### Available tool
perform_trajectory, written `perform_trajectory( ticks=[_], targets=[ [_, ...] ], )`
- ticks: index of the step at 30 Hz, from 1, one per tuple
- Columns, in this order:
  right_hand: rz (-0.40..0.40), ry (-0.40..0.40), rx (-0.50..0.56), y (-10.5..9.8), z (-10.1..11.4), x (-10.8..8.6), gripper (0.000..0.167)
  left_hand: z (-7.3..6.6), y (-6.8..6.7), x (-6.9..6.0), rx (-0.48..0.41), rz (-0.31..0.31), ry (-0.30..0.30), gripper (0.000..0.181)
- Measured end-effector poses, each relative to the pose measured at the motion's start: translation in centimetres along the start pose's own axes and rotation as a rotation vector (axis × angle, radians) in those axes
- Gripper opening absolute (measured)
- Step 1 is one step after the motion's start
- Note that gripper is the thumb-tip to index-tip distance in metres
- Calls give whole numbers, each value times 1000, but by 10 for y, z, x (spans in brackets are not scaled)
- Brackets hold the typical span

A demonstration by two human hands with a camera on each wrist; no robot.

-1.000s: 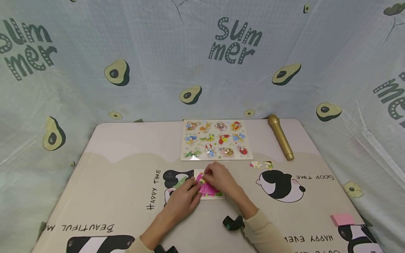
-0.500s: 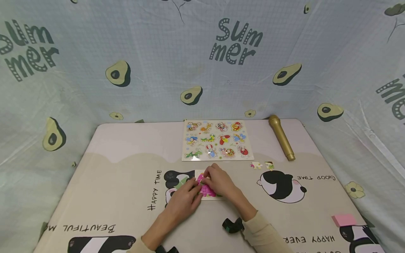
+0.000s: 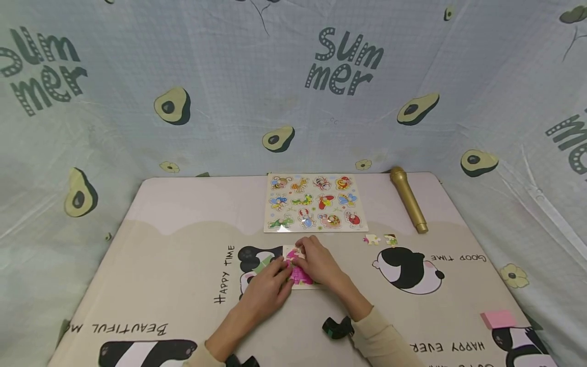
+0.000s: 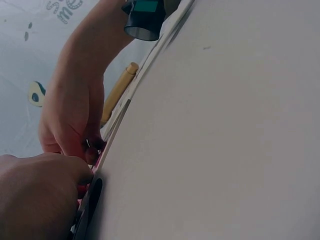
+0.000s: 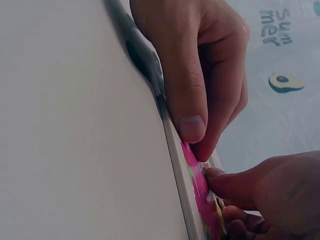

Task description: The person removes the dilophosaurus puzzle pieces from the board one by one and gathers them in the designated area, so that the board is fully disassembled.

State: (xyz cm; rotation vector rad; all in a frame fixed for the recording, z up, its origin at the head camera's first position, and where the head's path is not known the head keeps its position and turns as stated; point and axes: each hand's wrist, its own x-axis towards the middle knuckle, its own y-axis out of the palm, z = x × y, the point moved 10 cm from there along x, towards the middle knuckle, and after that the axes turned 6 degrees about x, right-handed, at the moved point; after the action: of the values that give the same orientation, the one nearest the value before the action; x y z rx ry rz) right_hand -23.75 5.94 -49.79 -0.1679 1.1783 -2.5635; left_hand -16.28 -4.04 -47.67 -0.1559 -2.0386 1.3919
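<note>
A small pink-patterned puzzle point(image 3: 300, 276) in a pale tray lies before the person, partly covered by both hands. From the left, the left hand point(image 3: 267, 290) rests its fingertips on the puzzle's left side; in the right wrist view this hand point(image 5: 192, 65) has its thumb and fingers at the pink surface point(image 5: 202, 195). Over the upper part, the right hand point(image 3: 319, 262) bends its thumb and fingers round a small piece, mostly hidden by the fingers. The right hand point(image 5: 280, 192) is close to the left fingertips in the right wrist view. Two loose pieces point(image 3: 372, 239) point(image 3: 391, 239) lie to the right.
Behind the hands lies an insect picture board point(image 3: 315, 203). A gold microphone-shaped object point(image 3: 408, 200) is at the back right, a pink block point(image 3: 498, 319) at the right edge. Black wrist devices point(image 3: 337, 327) are near both sleeves. Printed curtains surround the table.
The right fingers have shifted slightly over the puzzle's upper part, showing a bit more of it at the upper left. The left hand stays nearly still.
</note>
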Motion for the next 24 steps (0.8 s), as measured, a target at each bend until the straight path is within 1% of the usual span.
perform_trajectory(
  ticks=[8,19,24],
  targets=[
    [18,13,-8,3,0,2,27,0,-1,0,2,-2,12,33],
    [34,11,2,6,-2,3,29,1,-3,1,-7,4,6,32],
    [60,35,17,7,-4,4,28,2,-3,1,-6,15,-1,31]
  ],
)
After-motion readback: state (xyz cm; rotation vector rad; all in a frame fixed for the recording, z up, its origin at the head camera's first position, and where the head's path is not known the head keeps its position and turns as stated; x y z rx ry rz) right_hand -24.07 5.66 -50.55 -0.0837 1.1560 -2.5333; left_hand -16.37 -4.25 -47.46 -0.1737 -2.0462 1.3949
